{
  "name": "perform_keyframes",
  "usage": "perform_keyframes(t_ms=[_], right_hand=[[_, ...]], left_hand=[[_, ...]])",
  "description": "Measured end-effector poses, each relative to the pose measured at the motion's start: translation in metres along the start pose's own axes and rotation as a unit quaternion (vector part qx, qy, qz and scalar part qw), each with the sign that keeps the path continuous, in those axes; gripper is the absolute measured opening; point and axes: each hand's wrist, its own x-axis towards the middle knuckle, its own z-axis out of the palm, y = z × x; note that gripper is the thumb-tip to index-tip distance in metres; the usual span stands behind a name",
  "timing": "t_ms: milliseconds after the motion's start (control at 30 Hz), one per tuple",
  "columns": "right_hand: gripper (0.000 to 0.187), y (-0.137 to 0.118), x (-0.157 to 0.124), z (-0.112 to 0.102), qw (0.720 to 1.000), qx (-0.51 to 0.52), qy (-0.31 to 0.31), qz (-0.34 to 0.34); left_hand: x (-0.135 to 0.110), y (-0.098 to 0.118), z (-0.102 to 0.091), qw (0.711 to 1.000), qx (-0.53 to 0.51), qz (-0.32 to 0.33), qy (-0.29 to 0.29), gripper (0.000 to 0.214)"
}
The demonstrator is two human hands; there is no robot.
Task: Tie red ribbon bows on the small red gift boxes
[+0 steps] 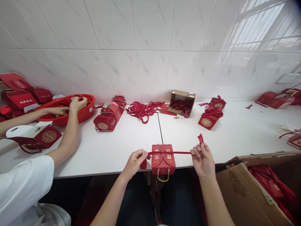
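Observation:
A small red gift box [163, 167] with gold lettering and a gold cord handle [163, 180] sits at the table's front edge. A red ribbon [181, 153] runs across its top, with a knot at the middle. My left hand [135, 161] pinches one end of the ribbon, left of the box. To the right, my right hand [202, 159] is closed on the other end, and the ribbon's tip sticks up above the fingers. Between both hands the ribbon is stretched nearly straight.
A co-worker's hands [77, 103] reach into a red basin [86, 115] at left. Behind my box lie red boxes [104, 122], a heap of ribbons [143, 110], a small cardboard box [183, 97] and bow-tied boxes [208, 121]. A large carton [244, 191] stands at right.

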Motion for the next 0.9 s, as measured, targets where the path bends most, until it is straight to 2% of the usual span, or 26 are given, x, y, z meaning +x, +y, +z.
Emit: perform_keyframes(t_ms=[133, 200, 367, 567, 733, 900], right_hand=[[0.021, 0.0, -0.001, 0.0, 1.0, 0.001, 0.01, 0.011], [0.02, -0.002, 0.0, 0.0, 1.0, 0.005, 0.01, 0.016], [0.02, -0.005, 0.0, -0.004, 0.999, 0.032, 0.007, 0.039], [0.021, -0.007, -0.001, -0.012, 0.998, 0.012, -0.01, 0.06], [0.018, -0.006, 0.0, -0.009, 0.998, -0.021, -0.018, 0.063], [0.015, -0.002, 0.001, -0.008, 0.995, -0.031, -0.04, 0.082]], left_hand=[[-0.004, 0.0, 0.002, 0.99, -0.111, -0.069, -0.056, 0.034], [-0.005, 0.0, 0.0, 0.986, -0.129, -0.088, -0.052, 0.037], [-0.005, 0.004, -0.016, 0.989, -0.124, -0.082, 0.018, 0.032], [-0.01, 0.016, -0.036, 0.99, -0.106, -0.032, 0.086, 0.024], [-0.01, 0.023, -0.042, 0.985, -0.081, 0.013, 0.153, 0.024], [-0.008, 0.016, -0.046, 0.975, -0.086, 0.023, 0.202, 0.023]])
